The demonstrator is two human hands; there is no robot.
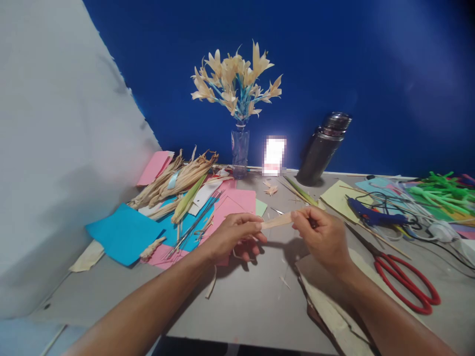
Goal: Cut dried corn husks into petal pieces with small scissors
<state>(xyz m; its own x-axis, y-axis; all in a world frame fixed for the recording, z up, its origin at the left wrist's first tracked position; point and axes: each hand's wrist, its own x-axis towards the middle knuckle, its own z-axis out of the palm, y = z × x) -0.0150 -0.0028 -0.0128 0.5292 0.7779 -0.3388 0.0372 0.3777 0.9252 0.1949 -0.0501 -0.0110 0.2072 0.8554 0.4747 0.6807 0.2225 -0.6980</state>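
Observation:
Between my two hands, a pale strip of dried corn husk (277, 222) is stretched over the middle of the table. My left hand (241, 232) pinches its left end between thumb and forefinger, the other fingers loosely curled below. The other end is gripped by my right hand (321, 235), with thumb and fingers closed. A small pointed metal tip (276, 210) shows just behind the strip; I cannot tell what it belongs to. Thin husk scraps (285, 282) lie on the tabletop under my hands.
Red-handled scissors (404, 284) and a blue glue gun (376, 212) with cables lie at right. A dark flask (322, 148) and a bottle (240, 151) of husk flowers stand at the back. Dried husks (174, 180), wires and blue paper (124, 232) cover the left.

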